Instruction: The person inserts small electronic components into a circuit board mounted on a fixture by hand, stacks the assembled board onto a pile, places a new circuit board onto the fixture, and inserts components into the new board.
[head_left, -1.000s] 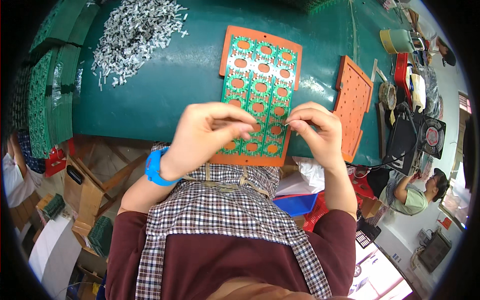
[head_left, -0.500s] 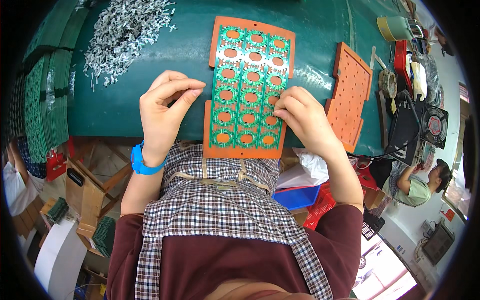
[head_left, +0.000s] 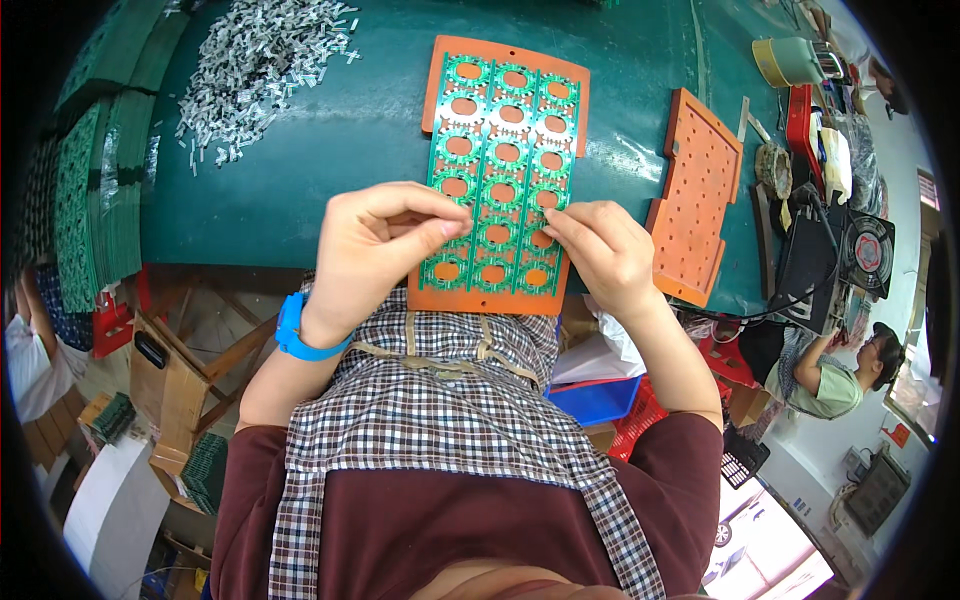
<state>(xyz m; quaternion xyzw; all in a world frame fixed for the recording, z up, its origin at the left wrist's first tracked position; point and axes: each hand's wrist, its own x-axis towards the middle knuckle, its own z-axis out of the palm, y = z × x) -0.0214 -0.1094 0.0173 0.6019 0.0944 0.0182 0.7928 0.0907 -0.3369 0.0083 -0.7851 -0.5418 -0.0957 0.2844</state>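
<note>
We have the green circuit panel (head_left: 500, 170) seated in its orange carrier tray (head_left: 497, 298), lying flat at the near edge of the table (head_left: 300, 170), close to our chest so both hands work it from either side. Our left hand (head_left: 375, 250) curls at the panel's left edge, thumb and forefinger pinched nearly closed on it. Our right hand (head_left: 600, 250) mirrors that on the right edge, fingers (head_left: 556, 222) pressed together at the tips against the board. Right of us a second orange tray (head_left: 697, 195) leans, apparently waiting. Far left, a heap of small metal parts (head_left: 255, 70); stacked green boards (head_left: 85, 190) line the left rim.
</note>
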